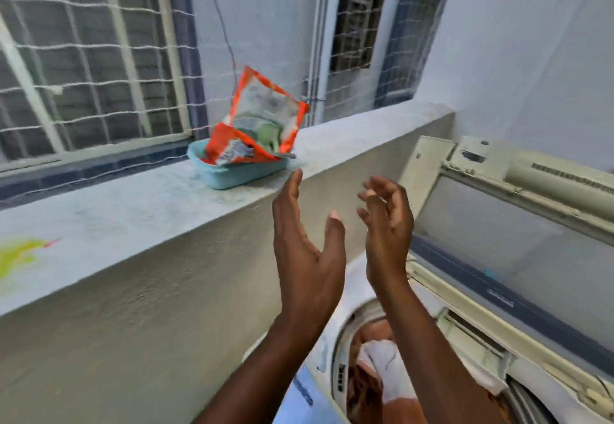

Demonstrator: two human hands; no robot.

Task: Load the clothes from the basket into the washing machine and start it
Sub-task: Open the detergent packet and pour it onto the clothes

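Head camera, only view; whole frame slightly motion-blurred.

White top-loading washing machine (pixel 327 353) sits at lower right, close against a grey rendered parapet wall (pixel 149 307). Drum mouth faces up. Translucent hinged lid (pixel 498 234) stands raised behind the opening, its long edge running from upper left down to lower right of frame.

Drum contents: crumpled white cloth (pixel 385 360) lies on top of orange-brown fabric (pixel 363 390). Both are partly hidden by the right forearm.

Surface: flat concrete ledge (pixel 133 197) caps the parapet, with a yellow-green stain (pixel 20 254) at its left end. White string netting (pixel 99 44) is stretched above the ledge. Beyond it are pale outside walls and a blue-framed barred window (pixel 408 44).

Container: light blue plastic tub (pixel 239 174) rests on the ledge near its front edge. An orange-red and white printed pouch (pixel 265 111) stands in it, creased across the middle. Its upper half is tilted, one corner pointing up. Print is too blurred to read.

Hands: both are raised over the machine, palms facing each other, apart.
- Left hand (pixel 309 250): fingers straight and close together, thumb spread wide, nothing in it. Fingertips are just below the tub, not touching it.
- Right hand (pixel 387 224): fingers loosely curled and fanned, holding nothing.
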